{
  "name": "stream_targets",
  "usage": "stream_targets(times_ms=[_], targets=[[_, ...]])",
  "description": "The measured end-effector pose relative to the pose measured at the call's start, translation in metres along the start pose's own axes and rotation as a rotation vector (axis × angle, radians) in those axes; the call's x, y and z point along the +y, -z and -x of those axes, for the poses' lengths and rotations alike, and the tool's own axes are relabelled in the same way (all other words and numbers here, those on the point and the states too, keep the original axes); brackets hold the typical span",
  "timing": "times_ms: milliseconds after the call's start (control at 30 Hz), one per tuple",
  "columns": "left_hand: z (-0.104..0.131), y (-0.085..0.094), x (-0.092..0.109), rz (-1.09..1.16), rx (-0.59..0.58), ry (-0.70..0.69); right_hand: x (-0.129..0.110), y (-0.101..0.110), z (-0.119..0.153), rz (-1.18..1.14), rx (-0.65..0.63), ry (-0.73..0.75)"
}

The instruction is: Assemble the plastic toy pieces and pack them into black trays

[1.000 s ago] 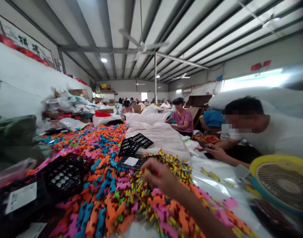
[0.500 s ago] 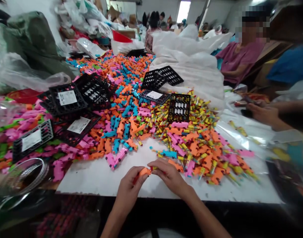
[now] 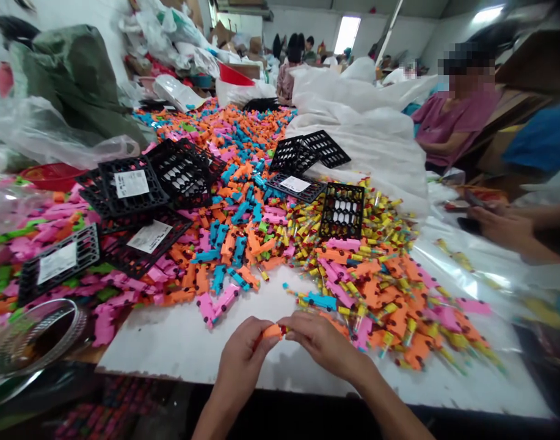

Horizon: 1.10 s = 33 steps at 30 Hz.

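Over the near edge of the white tabletop, my left hand (image 3: 245, 353) pinches a small orange toy car (image 3: 273, 332), which its fingers partly cover. My right hand (image 3: 323, 345) is closed on a small yellow-and-red tube (image 3: 286, 330), mostly hidden by the fingertips. The tube's end meets the end of the car, and the fingertips of both hands nearly touch. Just beyond lie two pink toy cars (image 3: 225, 300) and a blue toy car (image 3: 320, 300). To the right of my right hand spreads a pile of yellow tubes mixed with orange and pink cars (image 3: 380, 278).
Black plastic trays (image 3: 133, 183) with white labels lie on the heap of coloured toy cars (image 3: 234, 134). Another black tray (image 3: 342, 211) rests on the tubes. A clear basket (image 3: 36, 336) stands at left. A person in a pink top (image 3: 463, 122) sits at right, near white plastic sheeting (image 3: 357, 122).
The view has shifted slightly, so the scene sits a little lower and further right. Both hands keep the car and the tube end to end, with little visible change in grip.
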<state>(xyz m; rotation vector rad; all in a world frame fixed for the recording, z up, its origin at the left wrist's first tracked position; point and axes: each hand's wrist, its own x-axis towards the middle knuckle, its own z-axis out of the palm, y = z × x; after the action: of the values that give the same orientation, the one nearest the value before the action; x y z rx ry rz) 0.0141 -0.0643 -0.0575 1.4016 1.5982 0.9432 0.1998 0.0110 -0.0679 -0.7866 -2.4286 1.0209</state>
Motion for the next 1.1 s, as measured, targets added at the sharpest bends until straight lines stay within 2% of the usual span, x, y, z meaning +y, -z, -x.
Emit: stream_targets(times_ms=[200,267,333,433,533,633,733,800,833,900,967,1033,1100], targets=[[0.002,-0.004,-0.014,-0.003,-0.03,0.055,0.001,-0.005,0.002,0.25,-0.164,0.073],[0.002,-0.004,-0.013,0.039,-0.031,0.083,-0.001,-0.005,0.002,0.318,-0.175,0.094],[0.002,0.0,-0.009,0.133,-0.025,0.115,-0.006,-0.008,0.003,0.397,-0.102,0.14],[0.002,0.006,-0.002,0.294,-0.05,0.2,-0.013,-0.016,0.009,0.511,0.11,0.251],[0.004,0.005,-0.002,0.336,-0.097,0.274,-0.015,-0.032,0.018,0.507,0.234,0.291],[0.006,-0.006,-0.009,0.221,-0.156,0.321,-0.008,-0.047,0.025,0.496,0.245,0.289],[0.006,-0.015,-0.015,-0.062,-0.181,0.212,0.006,-0.04,0.03,0.502,0.168,0.271],[0.001,-0.013,-0.019,-0.206,-0.083,0.043,0.017,-0.014,0.032,0.501,0.164,0.225],[-0.003,-0.008,-0.022,-0.258,0.013,-0.031,0.022,0.004,0.033,0.497,0.217,0.183],[-0.014,0.005,-0.03,-0.411,0.264,-0.106,0.031,0.041,0.034,0.476,0.413,0.072],[-0.026,0.019,-0.04,-0.663,0.494,-0.059,0.034,0.067,0.033,0.454,0.631,-0.042],[-0.036,0.03,-0.05,-0.887,0.589,0.019,0.029,0.069,0.028,0.42,0.725,-0.129],[-0.04,0.034,-0.058,-0.99,0.585,0.029,0.02,0.044,0.021,0.328,0.662,-0.193]])
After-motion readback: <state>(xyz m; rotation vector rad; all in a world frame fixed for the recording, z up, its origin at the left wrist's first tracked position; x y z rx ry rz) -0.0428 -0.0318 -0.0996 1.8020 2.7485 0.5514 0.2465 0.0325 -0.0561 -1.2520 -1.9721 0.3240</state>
